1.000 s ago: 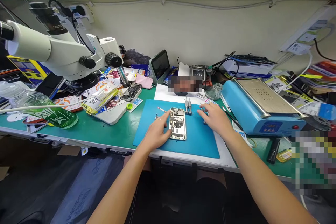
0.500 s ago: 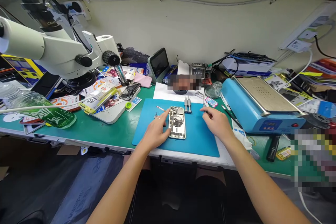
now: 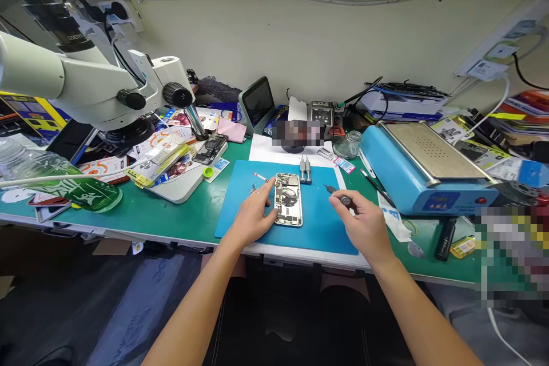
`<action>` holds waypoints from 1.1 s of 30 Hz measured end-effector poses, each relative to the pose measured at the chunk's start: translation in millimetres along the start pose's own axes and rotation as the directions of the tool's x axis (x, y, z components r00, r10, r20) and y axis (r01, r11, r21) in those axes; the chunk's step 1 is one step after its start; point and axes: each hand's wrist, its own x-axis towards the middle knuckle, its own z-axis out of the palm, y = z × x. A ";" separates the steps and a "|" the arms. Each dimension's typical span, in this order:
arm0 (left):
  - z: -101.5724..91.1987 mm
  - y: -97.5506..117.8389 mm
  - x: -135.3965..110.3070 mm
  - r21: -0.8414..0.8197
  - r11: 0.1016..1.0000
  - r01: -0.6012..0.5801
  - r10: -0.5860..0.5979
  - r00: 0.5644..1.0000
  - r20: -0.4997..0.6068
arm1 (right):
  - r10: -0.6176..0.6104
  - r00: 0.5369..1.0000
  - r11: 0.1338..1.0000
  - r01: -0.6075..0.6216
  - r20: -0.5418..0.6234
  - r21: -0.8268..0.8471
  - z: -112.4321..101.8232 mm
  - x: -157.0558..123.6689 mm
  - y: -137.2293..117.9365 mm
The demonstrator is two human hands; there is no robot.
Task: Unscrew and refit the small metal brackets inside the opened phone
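Note:
An opened smartphone point(image 3: 289, 200) lies on the blue mat point(image 3: 319, 229), its inner parts showing. My left hand point(image 3: 253, 214) grips its left side, index finger at the upper edge and thumb lower down. To the right of the phone, my right hand point(image 3: 364, 220) is closed round a dark screwdriver point(image 3: 345, 200). The screwdriver's tip points up and left, above the mat and apart from the phone. Two grey screwdrivers point(image 3: 305, 171) stand beyond the phone. Tiny parts point(image 3: 254, 189) and a thin white-and-red stick point(image 3: 259, 176) lie left of it.
A microscope point(image 3: 107, 86) and a green-labelled bottle point(image 3: 81, 191) occupy the left. A blue heating plate machine point(image 3: 422, 174) stands at the right, with a glass jar point(image 3: 352, 143) beside it. A small screen point(image 3: 258, 104) leans at the back. Black pens point(image 3: 378, 189) lie right of the mat.
My right hand has come nearer and now holds a dark screwdriver, raised beside the phone. My left hand stays on the phone. The view has shifted slightly.

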 end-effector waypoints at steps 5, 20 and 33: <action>1.1 -1.1 -1.3 0.000 1.000 -0.008 0.008 1.000 -0.011 | -0.039 0.999 0.999 0.038 0.035 0.029 -6.3 -1.9 -19.2; 2.0 -0.7 -2.0 0.000 1.000 -0.030 0.030 0.999 -0.037 | -0.176 0.984 0.980 0.174 -0.009 -0.098 2.5 -2.7 -4.5; -0.4 1.7 -1.7 0.011 1.000 -0.008 0.008 1.000 -0.015 | -0.349 0.936 0.928 0.351 0.044 -0.128 13.2 -7.0 10.6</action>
